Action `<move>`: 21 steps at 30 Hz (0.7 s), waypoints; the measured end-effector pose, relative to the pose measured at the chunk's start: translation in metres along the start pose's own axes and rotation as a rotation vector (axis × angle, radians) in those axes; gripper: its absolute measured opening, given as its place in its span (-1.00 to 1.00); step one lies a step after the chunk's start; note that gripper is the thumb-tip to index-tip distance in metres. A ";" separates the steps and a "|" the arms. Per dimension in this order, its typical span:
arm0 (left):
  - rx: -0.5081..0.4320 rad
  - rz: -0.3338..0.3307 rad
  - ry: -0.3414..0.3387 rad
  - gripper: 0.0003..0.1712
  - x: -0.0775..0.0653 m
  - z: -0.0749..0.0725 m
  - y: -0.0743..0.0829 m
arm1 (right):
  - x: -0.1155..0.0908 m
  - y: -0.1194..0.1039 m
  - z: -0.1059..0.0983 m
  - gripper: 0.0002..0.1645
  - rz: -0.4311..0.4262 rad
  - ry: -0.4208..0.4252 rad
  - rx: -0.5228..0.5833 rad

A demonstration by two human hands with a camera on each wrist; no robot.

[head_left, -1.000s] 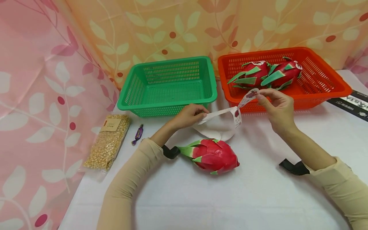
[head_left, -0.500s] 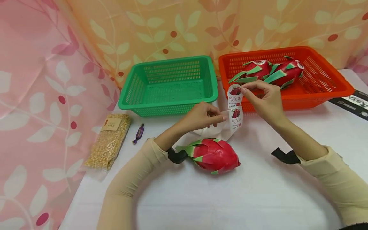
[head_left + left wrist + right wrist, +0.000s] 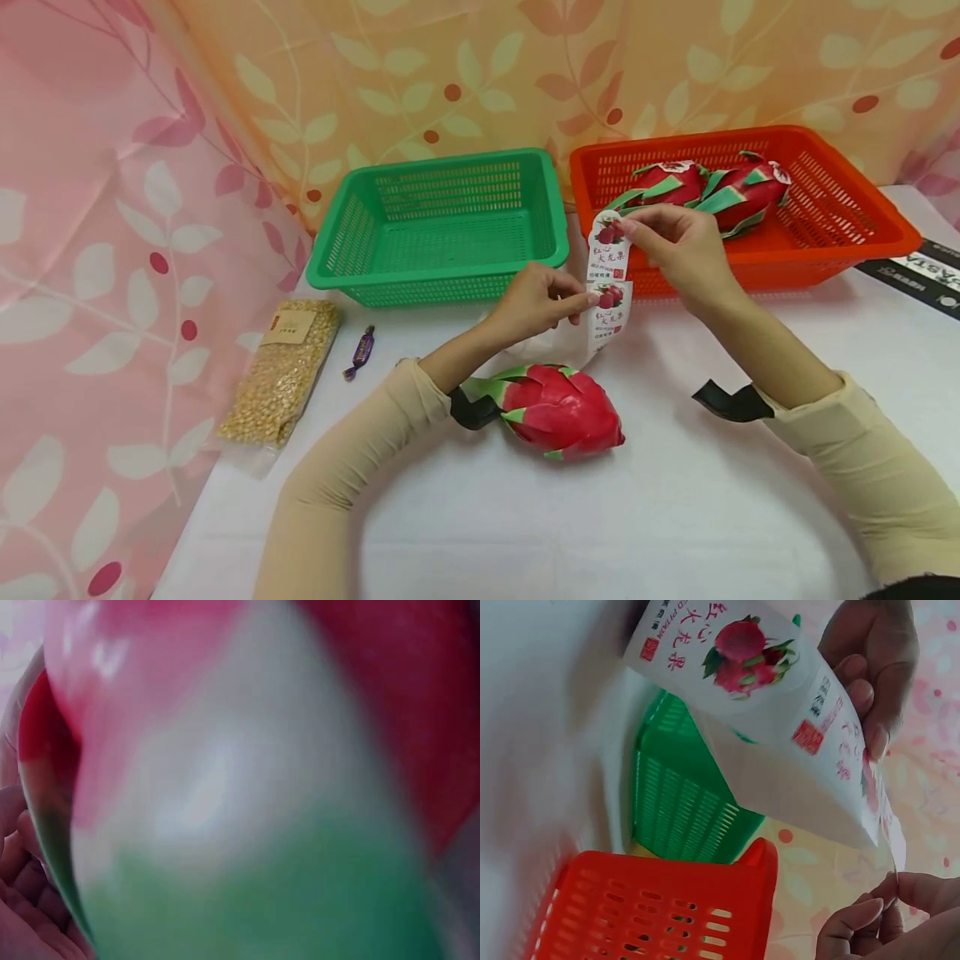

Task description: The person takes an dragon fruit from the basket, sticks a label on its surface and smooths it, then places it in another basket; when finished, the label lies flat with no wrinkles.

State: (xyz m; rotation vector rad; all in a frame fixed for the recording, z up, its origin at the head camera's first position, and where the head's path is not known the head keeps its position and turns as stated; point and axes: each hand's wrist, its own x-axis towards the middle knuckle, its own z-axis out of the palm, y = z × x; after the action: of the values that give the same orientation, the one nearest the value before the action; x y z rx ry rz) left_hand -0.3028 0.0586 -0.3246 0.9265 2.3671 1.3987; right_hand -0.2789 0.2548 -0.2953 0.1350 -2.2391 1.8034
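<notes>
A strip of white stickers point(image 3: 609, 262), printed with red dragon fruit pictures, stands upright between the hands in the head view. The right hand point(image 3: 678, 250) pinches its top end between thumb and fingertips. Lower down, the left hand point(image 3: 542, 298) pinches the strip's left edge near the join between two stickers. In the right wrist view the sticker strip point(image 3: 742, 690) bends from one hand to the other. Just in front of the hands a red dragon fruit point(image 3: 566, 410) with green scales lies on the white cloth; blurred, the dragon fruit point(image 3: 247, 772) fills the left wrist view.
Behind the hands stand a green basket point(image 3: 442, 283) and a red basket point(image 3: 817, 258), the latter holding two dragon fruits point(image 3: 742, 196) with stickers on them. To the left lie a bag of yellow kernels point(image 3: 281, 383) and a purple wrapped candy point(image 3: 360, 353). A black packet point(image 3: 918, 275) lies far right.
The right hand has moved left with the strip's end, and the strip now faces the head camera untwisted. The left hand has moved right and pinches the strip farther along.
</notes>
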 end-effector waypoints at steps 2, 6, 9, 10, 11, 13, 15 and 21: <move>-0.009 0.021 -0.008 -0.81 0.000 -0.001 -0.001 | 0.001 0.001 -0.001 -0.84 0.047 -0.009 0.057; -0.022 0.017 -0.010 -0.82 -0.001 -0.003 0.000 | 0.003 0.004 -0.004 -0.86 0.108 -0.014 0.115; -0.026 0.006 -0.014 -0.82 -0.001 -0.004 0.002 | 0.003 0.004 -0.004 -0.86 0.129 -0.009 0.115; -0.032 0.005 -0.016 -0.82 -0.002 -0.004 0.003 | 0.003 0.004 -0.004 -0.86 0.139 -0.008 0.113; -0.044 0.003 -0.019 -0.83 -0.002 -0.004 0.003 | 0.003 0.005 -0.004 -0.87 0.149 -0.006 0.111; -0.077 0.001 -0.026 -0.83 -0.002 -0.004 0.002 | 0.002 0.006 -0.004 -0.87 0.168 -0.005 0.108; -0.121 -0.008 -0.034 -0.84 -0.002 -0.004 0.001 | 0.000 0.007 -0.004 -0.87 0.187 -0.008 0.125; -0.224 -0.052 -0.066 -0.82 -0.003 -0.004 0.000 | -0.004 0.011 -0.004 -0.90 0.191 -0.013 0.244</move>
State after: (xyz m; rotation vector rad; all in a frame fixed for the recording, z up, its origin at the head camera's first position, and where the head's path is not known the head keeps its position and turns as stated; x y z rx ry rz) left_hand -0.3023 0.0535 -0.3229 0.8308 2.1176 1.5487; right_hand -0.2774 0.2607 -0.3057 -0.0229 -2.0938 2.1786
